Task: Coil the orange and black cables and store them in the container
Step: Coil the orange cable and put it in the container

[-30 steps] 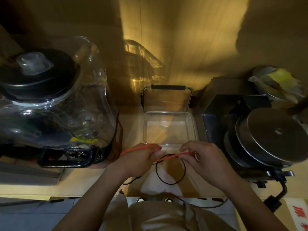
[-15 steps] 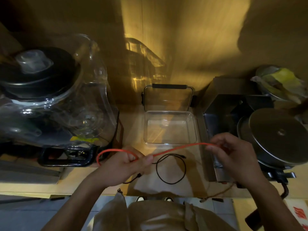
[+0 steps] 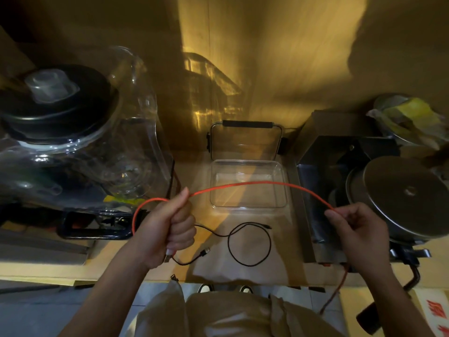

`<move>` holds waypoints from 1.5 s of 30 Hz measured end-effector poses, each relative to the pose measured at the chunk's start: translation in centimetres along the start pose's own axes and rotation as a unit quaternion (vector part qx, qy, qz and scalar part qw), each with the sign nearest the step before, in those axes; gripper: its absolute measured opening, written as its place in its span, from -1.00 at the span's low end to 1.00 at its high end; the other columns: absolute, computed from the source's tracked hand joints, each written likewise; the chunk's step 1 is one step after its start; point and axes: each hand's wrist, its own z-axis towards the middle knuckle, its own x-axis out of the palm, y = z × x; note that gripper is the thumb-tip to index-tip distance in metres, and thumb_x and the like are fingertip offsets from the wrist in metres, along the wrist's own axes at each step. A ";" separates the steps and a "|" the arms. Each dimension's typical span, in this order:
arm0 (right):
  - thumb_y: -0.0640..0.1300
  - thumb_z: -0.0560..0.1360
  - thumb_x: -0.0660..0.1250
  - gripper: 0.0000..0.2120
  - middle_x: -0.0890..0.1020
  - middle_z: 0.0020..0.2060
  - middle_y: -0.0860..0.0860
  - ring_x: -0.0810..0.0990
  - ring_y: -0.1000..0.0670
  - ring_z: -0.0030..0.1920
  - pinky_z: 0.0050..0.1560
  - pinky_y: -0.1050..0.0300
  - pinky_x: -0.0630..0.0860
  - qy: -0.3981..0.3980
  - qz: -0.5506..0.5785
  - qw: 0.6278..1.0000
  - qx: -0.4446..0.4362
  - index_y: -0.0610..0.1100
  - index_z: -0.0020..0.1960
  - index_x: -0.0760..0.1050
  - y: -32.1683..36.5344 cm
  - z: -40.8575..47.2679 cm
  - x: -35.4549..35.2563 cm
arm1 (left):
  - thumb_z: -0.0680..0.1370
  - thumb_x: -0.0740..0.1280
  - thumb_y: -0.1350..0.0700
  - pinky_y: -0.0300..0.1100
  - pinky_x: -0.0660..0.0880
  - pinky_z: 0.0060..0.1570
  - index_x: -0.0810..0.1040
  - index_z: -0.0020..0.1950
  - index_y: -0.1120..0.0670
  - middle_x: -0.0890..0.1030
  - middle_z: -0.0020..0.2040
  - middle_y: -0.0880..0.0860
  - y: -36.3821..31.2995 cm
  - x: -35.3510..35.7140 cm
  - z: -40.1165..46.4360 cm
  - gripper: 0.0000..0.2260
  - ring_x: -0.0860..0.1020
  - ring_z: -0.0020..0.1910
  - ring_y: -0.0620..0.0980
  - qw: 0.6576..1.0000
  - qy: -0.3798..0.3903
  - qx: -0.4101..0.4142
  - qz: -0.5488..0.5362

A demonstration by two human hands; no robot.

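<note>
An orange cable [image 3: 255, 184] arcs between my two hands above the counter. My left hand [image 3: 167, 227] is fisted around it, with a loop bulging out to the left and a plug end showing below the fist. My right hand [image 3: 357, 227] pinches the cable farther along, and the rest hangs down past the counter edge. A thin black cable [image 3: 247, 242] lies loosely looped on the counter between my hands. The clear plastic container [image 3: 247, 205] sits open behind the cables, with its lid [image 3: 245, 139] standing up at the back.
A large blender jar with a black lid [image 3: 60, 113] stands at the left on a dark base [image 3: 94, 227]. A metal appliance with a round steel disc [image 3: 408, 198] fills the right. A bowl with yellow wrapping [image 3: 410, 120] sits at the back right. The wall is close behind.
My hands have drawn apart: the right hand moved right and toward me, pulling the orange cable into a long arc. The left hand has turned into a fist with a loop beside it.
</note>
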 end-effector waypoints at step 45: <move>-0.17 0.53 0.34 -0.81 0.59 -0.39 0.02 0.58 0.11 -0.24 -0.30 0.21 0.38 0.078 -0.107 0.990 -0.046 -0.07 -0.26 0.51 1.5 -0.8 0.9 | 0.63 0.16 -0.15 0.01 0.43 -0.32 0.40 -0.28 0.17 0.42 -0.45 -0.05 5.4 -3.4 4.0 -0.55 0.42 -0.45 -0.11 0.827 -0.093 0.088 0.547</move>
